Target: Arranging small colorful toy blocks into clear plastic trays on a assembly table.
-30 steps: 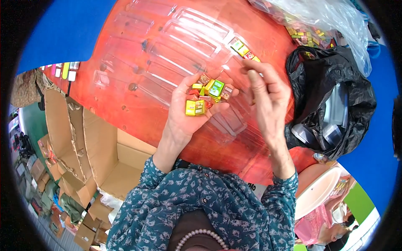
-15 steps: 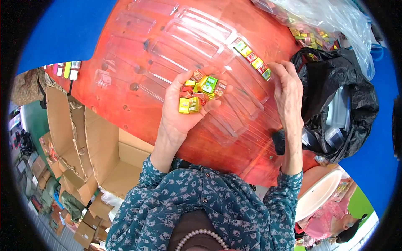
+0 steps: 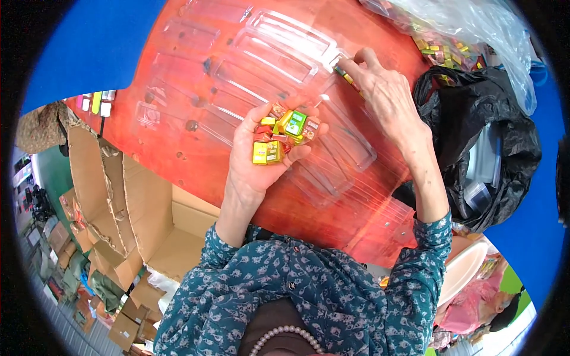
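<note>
My left hand is palm up, its fingers curled around a heap of small wrapped cubes. Their shiny wrappers are yellow, green, red and brown. To the right, my right hand reaches over a narrow clear plastic tray that holds a row of the same cubes. Its bent fingers grip the tray near the far end, and the hand hides most of the row. Several more clear plastic trays lie across the red table.
A black plastic bag with clear plastic pieces stands at the right. Behind it, a clear bag lies by more wrapped cubes. A cardboard box sits low at the left. A person in pink is at the lower right.
My right hand has moved away from me and leftward, from the near end of the filled tray to over its row. My left hand still cups the heap, almost unmoved.
</note>
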A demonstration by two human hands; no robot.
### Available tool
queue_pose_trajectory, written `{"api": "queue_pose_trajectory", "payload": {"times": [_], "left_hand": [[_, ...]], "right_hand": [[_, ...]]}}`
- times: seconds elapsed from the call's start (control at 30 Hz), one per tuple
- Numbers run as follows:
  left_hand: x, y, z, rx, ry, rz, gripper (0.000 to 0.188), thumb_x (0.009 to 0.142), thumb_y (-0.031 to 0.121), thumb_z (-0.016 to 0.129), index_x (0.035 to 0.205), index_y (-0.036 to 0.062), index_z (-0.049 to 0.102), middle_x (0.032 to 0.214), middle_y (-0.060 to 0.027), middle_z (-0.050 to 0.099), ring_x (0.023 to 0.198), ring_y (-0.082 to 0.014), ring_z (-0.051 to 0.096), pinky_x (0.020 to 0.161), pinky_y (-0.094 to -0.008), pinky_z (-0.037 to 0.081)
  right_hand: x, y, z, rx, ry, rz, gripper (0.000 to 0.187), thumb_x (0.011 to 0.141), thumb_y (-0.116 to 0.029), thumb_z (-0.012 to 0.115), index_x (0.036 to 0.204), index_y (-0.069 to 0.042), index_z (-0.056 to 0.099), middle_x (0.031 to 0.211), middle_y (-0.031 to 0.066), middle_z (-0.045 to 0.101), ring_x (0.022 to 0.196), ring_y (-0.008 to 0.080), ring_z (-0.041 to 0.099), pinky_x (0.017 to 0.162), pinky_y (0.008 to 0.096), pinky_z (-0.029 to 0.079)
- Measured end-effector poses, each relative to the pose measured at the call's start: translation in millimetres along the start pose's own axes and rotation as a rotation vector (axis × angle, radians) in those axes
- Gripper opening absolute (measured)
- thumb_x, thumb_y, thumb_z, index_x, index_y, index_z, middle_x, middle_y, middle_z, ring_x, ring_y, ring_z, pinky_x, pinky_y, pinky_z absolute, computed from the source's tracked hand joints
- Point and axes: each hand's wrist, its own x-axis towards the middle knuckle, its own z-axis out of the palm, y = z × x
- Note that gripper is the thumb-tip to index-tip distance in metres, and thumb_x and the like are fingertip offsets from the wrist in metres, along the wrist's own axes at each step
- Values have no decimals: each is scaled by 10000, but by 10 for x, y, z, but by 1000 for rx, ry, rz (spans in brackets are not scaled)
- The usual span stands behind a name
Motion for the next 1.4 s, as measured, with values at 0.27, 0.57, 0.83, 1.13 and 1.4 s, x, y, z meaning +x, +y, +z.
{"api": "queue_pose_trajectory", "payload": {"times": [0.27,0.57,0.83,1.13,1.4], "left_hand": [[-40,85,-83,5,-18,29,446,904,310,436,1192,-24,498,1171,-254,531,1081,-447,521,685,-451,579],[-105,172,-96,87,-16,41,426,939,307,387,1191,-17,497,1125,-236,569,1038,-434,555,676,-435,575],[-97,128,-146,86,-57,-27,384,965,335,328,1173,67,508,1075,-106,616,932,-262,621,704,-533,541],[-71,44,-81,210,-6,-35,449,967,343,305,1214,19,495,1116,-146,598,989,-367,594,699,-473,557],[-83,51,-65,134,50,-36,495,955,355,335,1230,-33,470,1162,-269,521,1051,-449,531,658,-459,590]], "right_hand": [[26,-81,118,42,94,-38,336,806,-22,442,1113,-114,543,1079,150,534,847,356,601,709,412,493],[-43,-540,-37,568,314,-79,128,803,-67,594,910,4,600,873,158,577,809,358,583,673,393,463],[158,-749,-90,618,64,-228,148,766,-112,629,857,3,644,793,165,570,750,338,584,639,408,457],[119,-632,-173,987,-10,6,140,793,-71,554,830,30,645,771,186,616,749,284,615,706,352,473],[316,-121,58,471,287,188,127,794,-78,587,818,31,648,815,213,600,765,347,609,683,418,466]]}}
